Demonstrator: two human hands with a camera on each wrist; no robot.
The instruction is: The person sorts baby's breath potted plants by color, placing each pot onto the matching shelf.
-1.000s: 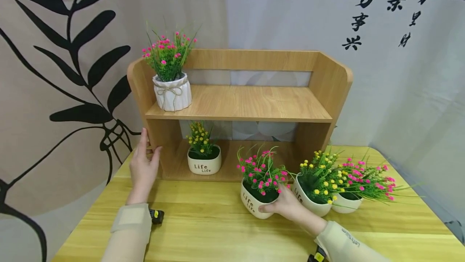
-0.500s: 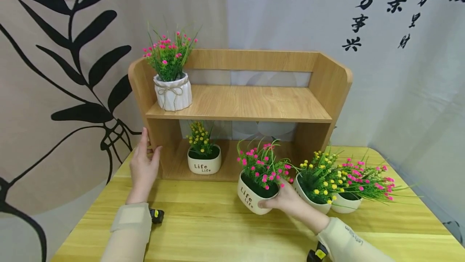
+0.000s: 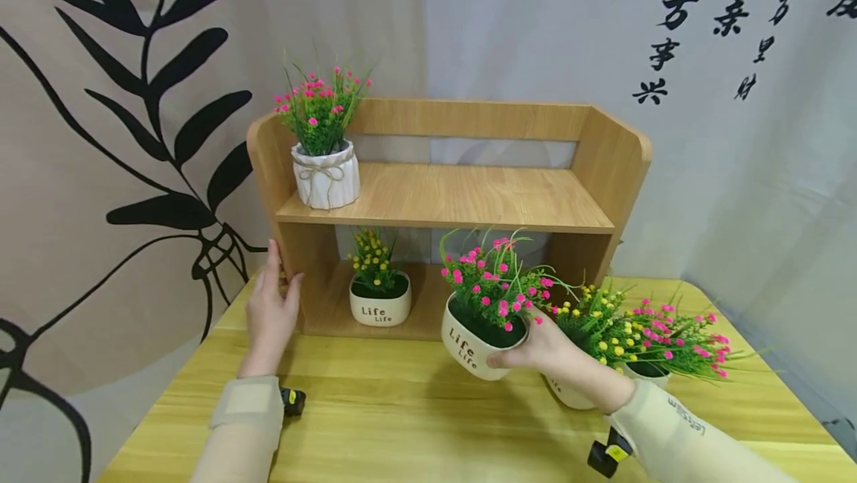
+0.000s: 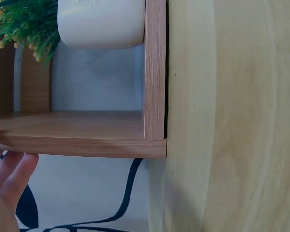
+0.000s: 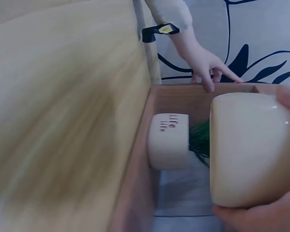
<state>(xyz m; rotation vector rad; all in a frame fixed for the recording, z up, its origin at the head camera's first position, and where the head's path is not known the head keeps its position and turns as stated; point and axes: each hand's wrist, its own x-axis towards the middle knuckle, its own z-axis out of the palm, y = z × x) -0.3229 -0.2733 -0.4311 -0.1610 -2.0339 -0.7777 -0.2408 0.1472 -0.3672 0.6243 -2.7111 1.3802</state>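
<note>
The right hand (image 3: pixel 550 347) has its grip curled round a cream "Life Life" pot (image 3: pixel 477 345) of pink flowers, tilted before the wooden shelf (image 3: pixel 455 196). The left hand's (image 3: pixel 271 313) grip, thumb and fingers apart, holds the shelf's left panel. Inside the shelf below, a yellow-flowered pot (image 3: pixel 380 309) repeats "Life Life"; behind the shelf, a curtain (image 3: pixel 509 29) shows "万事兴".

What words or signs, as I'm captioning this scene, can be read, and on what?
"Life Life": pink flower pot in the right hand
"Life Life": yellow flower pot on the lower shelf
"睦万事兴", "亲": fabric backdrop; other characters uncertain
Right sleeve: lettering too small
Yellow wrist labels: too blurred
Yellow flower pot behind that hand: lettering mostly hidden
</note>
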